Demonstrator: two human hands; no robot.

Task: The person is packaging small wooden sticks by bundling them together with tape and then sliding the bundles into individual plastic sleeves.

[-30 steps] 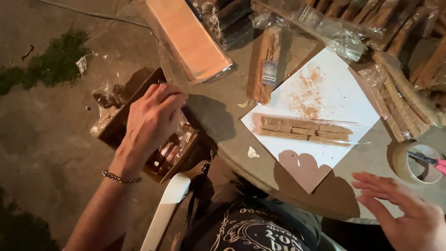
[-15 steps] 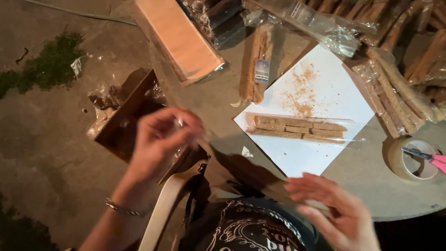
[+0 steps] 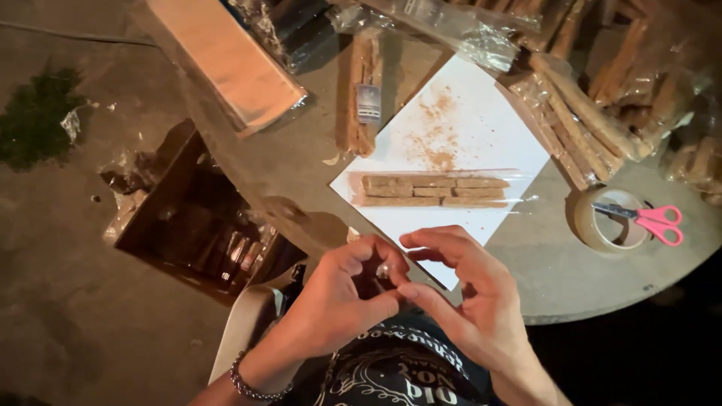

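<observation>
My left hand (image 3: 342, 304), with a bead bracelet on the wrist, and my right hand (image 3: 470, 297) meet over the round table's near edge. Between their fingertips they pinch a small pale item (image 3: 383, 271); it is too small to tell what it is. Just beyond the hands lies a white sheet (image 3: 466, 135) dusted with brown crumbs. On the sheet rests a clear sleeve of brown sticks (image 3: 432, 191), laid in two rows.
A brown cardboard box (image 3: 162, 214) with small packets stands on the floor at the left. A tape roll (image 3: 598, 225) with pink scissors (image 3: 658, 223) is at the right. Bagged brown sticks (image 3: 587, 128) crowd the far side, beside a flat orange pack (image 3: 226, 60).
My left hand has lifted out of the cardboard box and come to the table's near edge. My right hand has moved left to meet it, and both now pinch the small item.
</observation>
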